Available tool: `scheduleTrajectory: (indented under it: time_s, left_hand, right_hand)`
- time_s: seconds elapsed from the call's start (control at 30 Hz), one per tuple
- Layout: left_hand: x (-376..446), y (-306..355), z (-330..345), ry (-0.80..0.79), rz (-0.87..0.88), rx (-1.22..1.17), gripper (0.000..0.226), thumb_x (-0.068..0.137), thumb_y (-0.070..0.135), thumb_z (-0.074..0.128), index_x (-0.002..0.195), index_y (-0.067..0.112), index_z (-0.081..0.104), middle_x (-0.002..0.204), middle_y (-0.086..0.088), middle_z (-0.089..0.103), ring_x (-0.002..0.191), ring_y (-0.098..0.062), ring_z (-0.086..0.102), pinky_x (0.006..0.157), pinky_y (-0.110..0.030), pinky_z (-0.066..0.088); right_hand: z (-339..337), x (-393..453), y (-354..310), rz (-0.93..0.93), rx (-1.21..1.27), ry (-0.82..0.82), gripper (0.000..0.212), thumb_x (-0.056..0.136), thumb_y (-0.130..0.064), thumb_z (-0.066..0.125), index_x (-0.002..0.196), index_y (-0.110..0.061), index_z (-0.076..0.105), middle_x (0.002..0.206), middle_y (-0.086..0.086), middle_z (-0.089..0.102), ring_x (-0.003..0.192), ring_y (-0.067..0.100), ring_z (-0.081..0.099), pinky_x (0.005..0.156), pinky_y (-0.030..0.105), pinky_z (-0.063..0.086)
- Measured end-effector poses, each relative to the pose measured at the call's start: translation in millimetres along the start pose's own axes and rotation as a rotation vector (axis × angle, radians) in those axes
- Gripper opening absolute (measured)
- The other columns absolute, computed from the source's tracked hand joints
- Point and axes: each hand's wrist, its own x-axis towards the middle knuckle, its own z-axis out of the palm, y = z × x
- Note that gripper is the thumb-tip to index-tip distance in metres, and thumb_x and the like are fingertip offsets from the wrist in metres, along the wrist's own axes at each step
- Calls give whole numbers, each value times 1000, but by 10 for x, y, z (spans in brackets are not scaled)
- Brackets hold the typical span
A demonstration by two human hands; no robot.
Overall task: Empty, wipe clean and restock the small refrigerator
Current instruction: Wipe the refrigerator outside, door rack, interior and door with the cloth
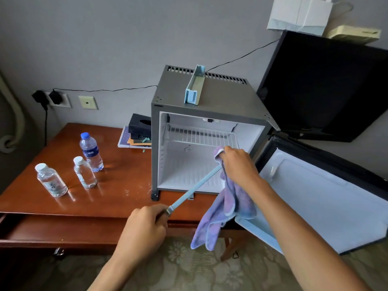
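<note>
Head view is showing the left hand [142, 224] gripping one end of a slim, pale-blue plastic rail [194, 191], steadying it while the right hand [239, 162] is pinching a soft purple cloth [225, 206] around the other end, wiping; behind, the fridge [207, 131] is standing open, bottles [84, 172] waiting on the glossy desk [117, 179]

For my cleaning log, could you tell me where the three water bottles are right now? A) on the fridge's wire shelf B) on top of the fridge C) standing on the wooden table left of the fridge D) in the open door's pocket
C: the three water bottles stand upright on the wooden table, left of the fridge, whose wire shelf is bare.
</note>
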Motion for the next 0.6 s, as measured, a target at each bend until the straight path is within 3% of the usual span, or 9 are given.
scheduleTrajectory:
  time_s: [0.03,0.1,0.17,0.3,0.37,0.43,0.5,0.57,0.6]
  left_hand:
    - [6,-11,-7,30,9,25,22,97,11,59,88,27,72,65,8,68,61,-16,65,58,-36,57]
    - [17,-27,-9,45,7,-17,23,98,11,60,95,31,72,68,11,69,64,-13,67,61,-33,58]
    - [36,-13,-28,-21,-10,-121,23,99,11,59,97,29,72,70,9,71,65,-11,69,64,-30,58]
    - [213,97,-147,-310,-148,-462,27,100,1,46,106,12,69,90,-16,75,78,-23,74,84,-46,61]
    - [372,177,-188,-408,-176,-620,30,103,3,40,116,11,66,100,-21,75,85,-29,73,83,-41,58]
    - [540,297,-135,-401,-115,-631,21,107,17,45,118,13,64,94,-17,76,77,-29,72,71,-34,56]
    - [669,400,1,-381,-23,-568,22,108,28,49,110,10,61,76,-15,69,55,-25,61,56,-29,49]
    - [741,463,120,-357,32,-544,25,110,26,43,100,6,55,62,-12,55,42,-20,46,48,-27,38]
    - [767,468,144,-349,34,-575,26,111,24,41,97,6,52,59,-9,50,41,-18,41,48,-28,34]
  right_hand:
    - [14,17,31,31,87,-32,12,99,-10,55,106,-3,62,99,15,69,91,33,66,68,34,42]
    - [42,33,71,151,503,-57,15,100,-14,55,104,-10,69,99,10,73,90,27,67,77,37,51]
    - [88,33,63,224,736,45,15,99,-19,58,100,-14,73,94,4,75,88,19,68,81,38,54]
    - [119,2,-55,123,484,322,34,102,-24,60,79,1,61,65,12,60,60,29,47,57,41,41]
    - [89,9,-106,-38,330,390,37,102,-23,61,75,3,60,62,18,60,55,30,44,52,35,32]
    - [81,61,-175,-121,227,335,45,102,-33,57,70,-1,59,59,19,60,54,34,48,54,33,29]
    - [14,99,-295,-114,149,196,56,103,-49,46,61,-13,52,54,10,54,60,38,53,55,36,35]
    - [-149,107,-358,-63,218,116,67,103,-57,40,53,-15,56,48,1,54,58,20,58,60,33,47]
    - [-223,104,-349,-12,319,140,69,104,-55,40,51,-16,59,47,-5,57,54,8,58,61,24,49]
